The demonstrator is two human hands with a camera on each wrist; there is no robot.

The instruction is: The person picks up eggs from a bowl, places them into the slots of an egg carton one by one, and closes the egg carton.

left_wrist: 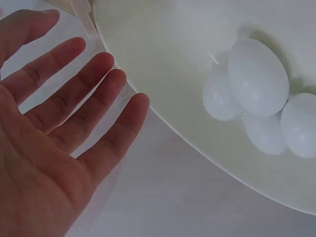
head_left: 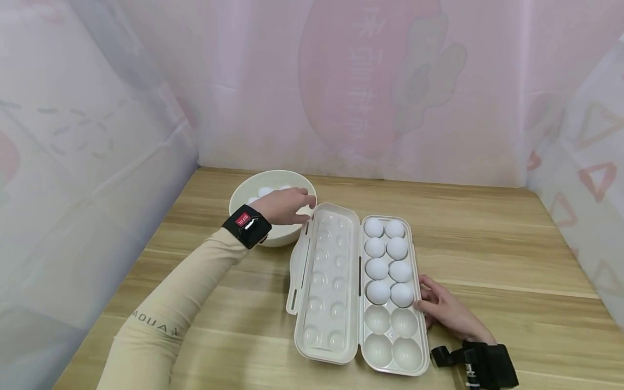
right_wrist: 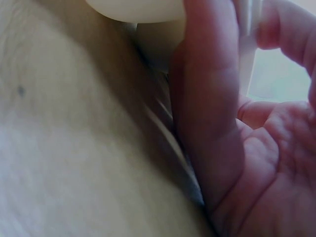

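Left hand [head_left: 283, 206] hovers, fingers spread, over bowl [head_left: 244, 192]; right hand [head_left: 446, 309] pinches egg tray [head_left: 423, 325] rim.

A wooden counter [head_left: 487, 244] is walled by curtains at the back and both sides. Open counter lies to the right of the egg tray [head_left: 419, 325] and in front of it. The tray's open lid [head_left: 322, 281] lies flat between the bowl [head_left: 244, 195] and the egg rows, touching the bowl's rim. The left hand [head_left: 285, 206] hovers over the bowl's near rim with fingers spread; the bowl's eggs [left_wrist: 256, 76] sit clustered, leaving bare bowl floor beside them. The right hand [head_left: 446, 309] rests against the tray's right edge.
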